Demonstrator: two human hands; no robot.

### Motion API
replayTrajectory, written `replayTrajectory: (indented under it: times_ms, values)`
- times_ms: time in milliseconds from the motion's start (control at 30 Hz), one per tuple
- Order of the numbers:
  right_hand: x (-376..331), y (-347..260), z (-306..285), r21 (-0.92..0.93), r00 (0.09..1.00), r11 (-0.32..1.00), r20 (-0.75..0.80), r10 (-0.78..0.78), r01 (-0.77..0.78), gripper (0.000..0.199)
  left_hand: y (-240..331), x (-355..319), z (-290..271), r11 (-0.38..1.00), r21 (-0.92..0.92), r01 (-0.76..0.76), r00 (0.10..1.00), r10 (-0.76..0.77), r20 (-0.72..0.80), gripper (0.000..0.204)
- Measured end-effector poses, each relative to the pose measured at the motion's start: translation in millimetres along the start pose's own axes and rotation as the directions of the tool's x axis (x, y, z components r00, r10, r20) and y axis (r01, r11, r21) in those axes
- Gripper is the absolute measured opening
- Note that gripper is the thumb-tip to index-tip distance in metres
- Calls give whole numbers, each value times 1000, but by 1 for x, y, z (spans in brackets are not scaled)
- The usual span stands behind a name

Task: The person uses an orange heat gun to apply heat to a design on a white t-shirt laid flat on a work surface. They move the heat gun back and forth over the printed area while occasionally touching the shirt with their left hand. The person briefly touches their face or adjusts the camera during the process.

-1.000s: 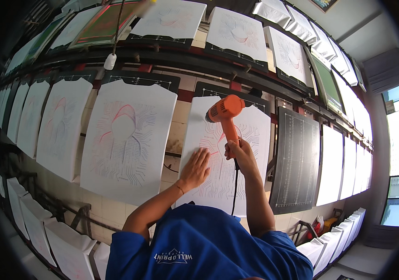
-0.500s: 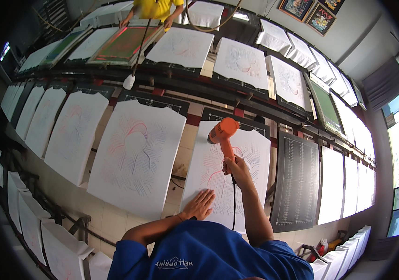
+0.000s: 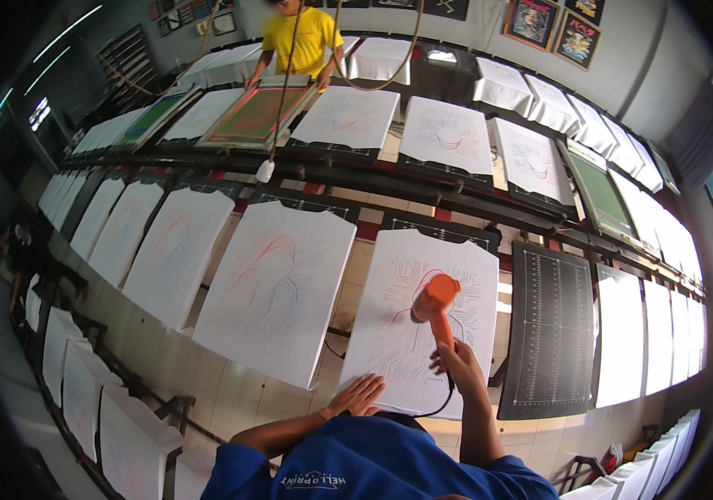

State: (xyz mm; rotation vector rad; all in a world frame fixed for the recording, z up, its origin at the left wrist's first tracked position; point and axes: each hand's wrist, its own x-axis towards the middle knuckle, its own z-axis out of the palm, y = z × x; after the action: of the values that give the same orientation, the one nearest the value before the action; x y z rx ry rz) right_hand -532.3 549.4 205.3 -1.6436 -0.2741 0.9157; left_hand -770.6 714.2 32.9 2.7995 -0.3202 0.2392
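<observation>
My right hand [image 3: 461,363] is closed around the handle of an orange hair dryer [image 3: 440,310]. The dryer hangs over the middle of a white shirt [image 3: 383,292], its dark nozzle toward the left, and its black cord [image 3: 440,406] curves down toward my body. Fine red and dark blue line patterns are printed on the shirt, which lies flat on a dark board [image 3: 444,231]. At the shirt's near left edge, my left hand [image 3: 361,395] rests palm down with its fingers stretched out. The dryer and my right arm hide part of the print.
To the left, another printed white shirt [image 3: 269,308] lies on its board. A bare black board [image 3: 546,333] with white markings stands on the right. Across the far rail [image 3: 331,175], a person in yellow [image 3: 300,42] holds a framed screen [image 3: 256,115]. A white plug [image 3: 266,172] hangs from a cable.
The dryer has moved from the shirt's far part down to its middle, nearer to me. My left hand stays on the near edge. The view has tilted up and shows more of the room.
</observation>
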Motion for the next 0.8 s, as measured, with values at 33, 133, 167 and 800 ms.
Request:
replayTrajectory:
  times_ms: [33,133,167,800]
  values:
    - [-17,4,1,29,1000,999,16,18,-19,38,2,-12,-1,1000,2,-7,1000,7,-2,63]
    - [-62,9,11,117,996,990,38,76,-80,41,-8,-36,-12,997,-64,40,999,-41,-22,63]
    - [-72,11,20,150,995,984,33,96,-100,43,-18,-41,-22,986,-143,89,996,-90,2,63]
    - [-52,-11,352,630,990,772,-30,138,-89,36,-571,-12,-189,734,-178,655,575,-638,-512,67]
